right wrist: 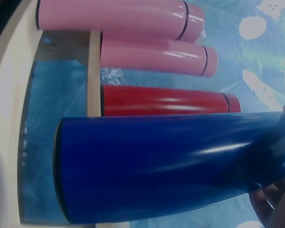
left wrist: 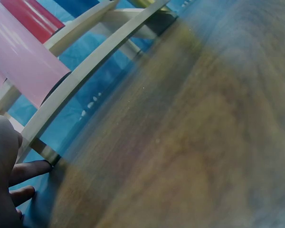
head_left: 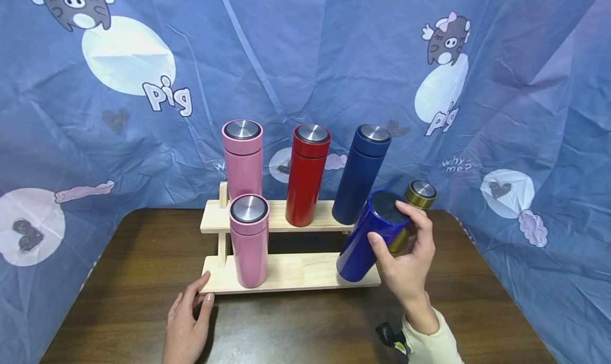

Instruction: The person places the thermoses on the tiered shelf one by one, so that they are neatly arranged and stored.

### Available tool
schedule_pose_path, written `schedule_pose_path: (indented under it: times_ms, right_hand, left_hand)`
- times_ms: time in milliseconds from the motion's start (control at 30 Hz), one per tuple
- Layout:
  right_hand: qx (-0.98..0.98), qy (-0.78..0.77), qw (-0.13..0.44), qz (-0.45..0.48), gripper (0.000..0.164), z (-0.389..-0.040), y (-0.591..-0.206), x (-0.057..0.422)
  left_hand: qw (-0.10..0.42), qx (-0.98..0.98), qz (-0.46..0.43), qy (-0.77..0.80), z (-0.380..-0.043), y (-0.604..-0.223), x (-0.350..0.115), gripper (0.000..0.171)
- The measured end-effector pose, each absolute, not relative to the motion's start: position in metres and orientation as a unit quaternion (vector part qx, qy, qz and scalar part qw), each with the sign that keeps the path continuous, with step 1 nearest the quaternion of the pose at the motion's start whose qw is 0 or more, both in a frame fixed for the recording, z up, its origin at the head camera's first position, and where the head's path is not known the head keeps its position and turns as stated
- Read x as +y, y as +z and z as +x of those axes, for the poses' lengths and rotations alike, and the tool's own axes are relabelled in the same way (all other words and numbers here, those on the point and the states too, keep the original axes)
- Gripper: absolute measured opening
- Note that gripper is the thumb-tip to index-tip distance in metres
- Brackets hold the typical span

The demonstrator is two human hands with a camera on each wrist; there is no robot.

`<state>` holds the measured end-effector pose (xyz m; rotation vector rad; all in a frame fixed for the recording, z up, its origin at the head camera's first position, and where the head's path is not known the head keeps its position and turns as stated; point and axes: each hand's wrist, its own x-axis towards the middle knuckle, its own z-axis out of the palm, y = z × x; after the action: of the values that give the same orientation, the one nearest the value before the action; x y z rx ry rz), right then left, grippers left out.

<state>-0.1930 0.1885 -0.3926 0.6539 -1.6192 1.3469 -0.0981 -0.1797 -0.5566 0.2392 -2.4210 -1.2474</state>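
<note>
My right hand [head_left: 410, 252] grips a glossy blue thermos bottle [head_left: 365, 242] near its dark top, thumb on one side and fingers on the other. The bottle tilts over the right end of the wooden rack's lower shelf [head_left: 305, 271], and the right wrist view shows its base [right wrist: 59, 171] apart from that shelf. With thumb and fingers, my left hand [head_left: 188, 319] holds the shelf's left front corner; in the left wrist view some fingers [left wrist: 31, 172] reach beside the rack leg. Nearby on the lower shelf stands a pink thermos bottle [head_left: 249, 247].
On the upper shelf [head_left: 277, 215] stand another pink bottle [head_left: 244, 167], a red bottle [head_left: 307, 178] and a matte dark blue bottle [head_left: 360, 175]. A gold bottle [head_left: 421, 194] is partly hidden behind my right hand. Blue patterned cloth [head_left: 296, 51] hangs behind the brown table [head_left: 124, 289].
</note>
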Motion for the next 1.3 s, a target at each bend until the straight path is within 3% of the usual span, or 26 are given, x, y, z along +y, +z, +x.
schedule_pose_path:
  times_ms: [433,1300]
  right_hand:
    - [-0.668,0.53,0.417,0.315,0.069,-0.193,-0.396,0.152]
    - [-0.704,0.534,0.357,0.303,0.059,-0.192,-0.427,0.113]
  left_hand:
    - [0.196,-0.866,0.087,-0.453,-0.098,-0.556,-0.18,0.043]
    - [0.212,-0.869,0.084,-0.44,-0.098,-0.56,-0.18,0.043]
